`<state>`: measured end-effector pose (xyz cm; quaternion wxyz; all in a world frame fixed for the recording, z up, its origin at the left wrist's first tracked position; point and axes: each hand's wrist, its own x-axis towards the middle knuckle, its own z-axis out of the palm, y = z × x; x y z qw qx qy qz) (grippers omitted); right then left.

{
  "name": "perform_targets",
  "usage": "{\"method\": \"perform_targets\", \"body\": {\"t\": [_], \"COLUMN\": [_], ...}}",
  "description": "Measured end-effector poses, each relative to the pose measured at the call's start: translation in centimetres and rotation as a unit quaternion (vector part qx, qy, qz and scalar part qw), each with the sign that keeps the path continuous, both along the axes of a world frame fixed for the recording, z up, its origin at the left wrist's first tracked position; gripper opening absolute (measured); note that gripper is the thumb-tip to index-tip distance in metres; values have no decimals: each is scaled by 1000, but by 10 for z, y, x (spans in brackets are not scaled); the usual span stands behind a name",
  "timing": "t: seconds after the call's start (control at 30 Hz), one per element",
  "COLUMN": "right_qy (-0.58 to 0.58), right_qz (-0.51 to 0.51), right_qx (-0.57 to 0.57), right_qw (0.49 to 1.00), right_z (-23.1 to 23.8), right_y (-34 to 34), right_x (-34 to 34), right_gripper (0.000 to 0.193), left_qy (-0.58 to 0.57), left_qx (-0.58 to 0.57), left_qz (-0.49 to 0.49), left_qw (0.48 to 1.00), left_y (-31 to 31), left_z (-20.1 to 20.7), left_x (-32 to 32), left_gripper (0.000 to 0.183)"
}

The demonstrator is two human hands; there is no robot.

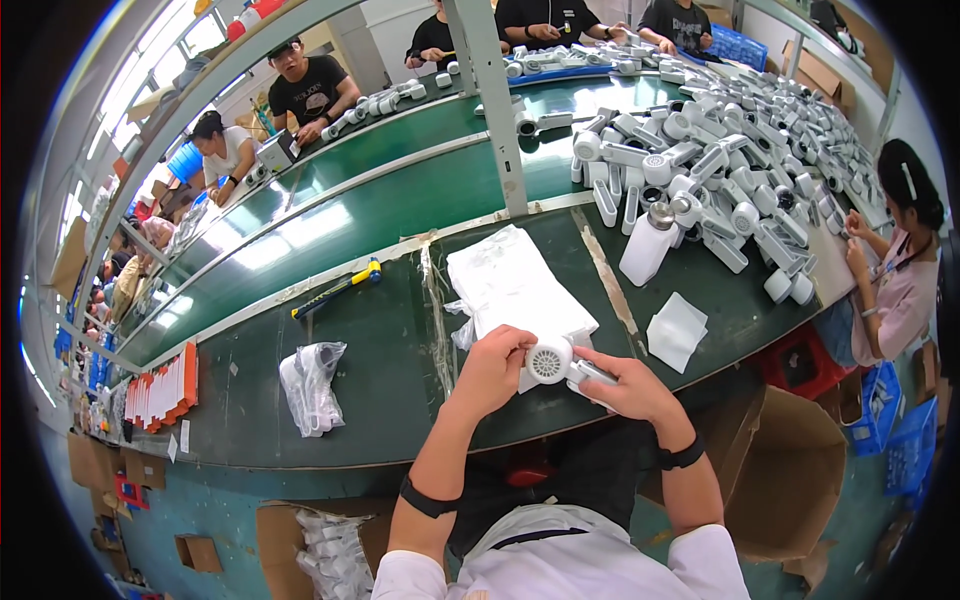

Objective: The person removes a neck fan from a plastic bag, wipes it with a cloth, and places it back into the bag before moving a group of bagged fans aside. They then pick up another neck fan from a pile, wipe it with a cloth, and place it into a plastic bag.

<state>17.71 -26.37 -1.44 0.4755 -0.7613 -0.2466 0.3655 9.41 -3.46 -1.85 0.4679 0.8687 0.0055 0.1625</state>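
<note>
Between my two hands, over the near edge of the green bench, is a white hair dryer [548,361] with a round slotted grille facing up. My left hand [493,368] pinches the rim of the grille end with its fingertips. My right hand [632,386] is closed round the handle side, which it partly hides. Just beyond my hands lies a stack of white plastic bags [510,275], partly rumpled. A folded white cloth or sheet [677,332] rests to their right. Farther left, another dryer sits in a clear bag [312,388].
A large heap of white dryers [730,160] covers the far right bench, with a white bottle [648,245] before it. A yellow-and-black hammer [337,289] and orange-edged cards [163,390] lie left. Cardboard boxes [785,470] stand below. A person [905,255] sits at right; others work across.
</note>
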Motion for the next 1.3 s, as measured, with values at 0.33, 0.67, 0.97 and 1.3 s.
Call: {"method": "perform_targets", "body": {"t": [0.33,0.67,0.97,1.3], "right_qy": [-102,-144,-298,-286], "right_qz": [-51,-130,-152,-215], "right_qx": [7,25,-56,-12], "right_qw": [993,981,941,934], "right_z": [-3,-4,5,-20], "right_y": [-1,3,18,33], "right_x": [-15,-21,-37,-38], "right_gripper": [52,53,48,69], "left_qy": [68,-37,-102,-199], "left_qx": [-142,30,76,165], "left_qz": [70,103,99,-18], "left_qw": [985,994,987,966], "left_y": [-2,-13,-31,-57], "left_z": [-2,-8,-7,-3], "left_x": [-2,-1,-9,-25], "left_gripper": [18,15,13,20]}}
